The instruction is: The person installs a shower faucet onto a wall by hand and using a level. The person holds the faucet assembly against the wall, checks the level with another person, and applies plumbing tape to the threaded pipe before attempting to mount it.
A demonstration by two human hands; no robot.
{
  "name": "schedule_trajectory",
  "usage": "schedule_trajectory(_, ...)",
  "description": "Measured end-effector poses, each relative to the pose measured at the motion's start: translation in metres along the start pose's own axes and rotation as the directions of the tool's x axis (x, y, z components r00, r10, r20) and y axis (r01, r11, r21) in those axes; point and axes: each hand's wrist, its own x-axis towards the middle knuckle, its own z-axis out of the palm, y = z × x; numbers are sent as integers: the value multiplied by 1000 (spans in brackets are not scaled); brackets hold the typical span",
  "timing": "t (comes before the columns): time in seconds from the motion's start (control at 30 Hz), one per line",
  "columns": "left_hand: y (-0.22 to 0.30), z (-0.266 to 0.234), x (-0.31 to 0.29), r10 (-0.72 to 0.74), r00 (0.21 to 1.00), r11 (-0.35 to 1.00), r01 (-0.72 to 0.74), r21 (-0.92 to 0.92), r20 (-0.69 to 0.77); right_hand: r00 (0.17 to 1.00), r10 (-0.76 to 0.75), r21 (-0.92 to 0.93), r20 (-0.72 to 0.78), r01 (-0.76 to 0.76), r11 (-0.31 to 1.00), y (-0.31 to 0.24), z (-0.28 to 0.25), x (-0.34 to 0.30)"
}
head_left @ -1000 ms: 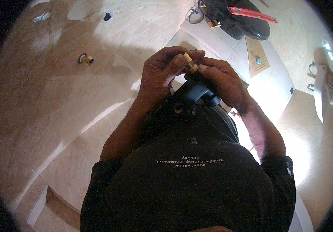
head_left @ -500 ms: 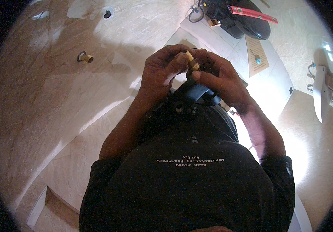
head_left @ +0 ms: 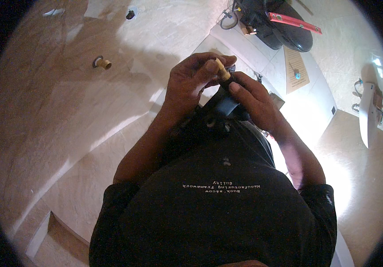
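Note:
A small brass pipe fitting (head_left: pixel 222 70) points up and to the left between my hands, in front of my body. My left hand (head_left: pixel 190 76) pinches it between thumb and fingers. My right hand (head_left: pixel 259 101) is closed at the fitting's lower end, thumb and forefinger nearly together. Whether those fingers grip the brass or something dark beside it is hidden. Directly beneath the hands is a smooth black object (head_left: pixel 224 104), its kind unclear, against my dark shirt.
Another brass pipe stub (head_left: pixel 105 65) juts from the tiled wall at left, below a round wall hole (head_left: pixel 130 15). A red spirit level (head_left: pixel 295 23) lies across a glossy black object (head_left: pixel 299 39). Near it are a printed sheet (head_left: pixel 296 76) and, far right, a white basin (head_left: pixel 367 115).
My right hand has shifted slightly down and right, its fingers lower on the fitting, so more brass shows. My left hand keeps its pinch. The whole view has shifted slightly.

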Motion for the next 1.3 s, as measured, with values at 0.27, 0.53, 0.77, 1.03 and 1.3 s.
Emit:
schedule_trajectory(0.27,5,-4,-4,98,991,893,-129,431,93,994,-99,-272,-36,86,959,-34,-3,8)
schedule_trajectory(0.53,5,0,-10,19,999,967,-29,253,44,980,-162,-228,118,185,956,-14,-18,20)
schedule_trajectory(0.77,-3,-8,-6,64,997,974,-69,214,32,971,-72,107,230,48,993,9,-7,5)
schedule_trajectory(1.03,40,-34,13,-4,950,882,-144,448,313,964,-78,114,255,50,992,-16,-8,15)
schedule_trajectory(1.3,23,-30,8,68,944,870,-214,443,324,954,-126,169,272,81,982,-6,-10,13)
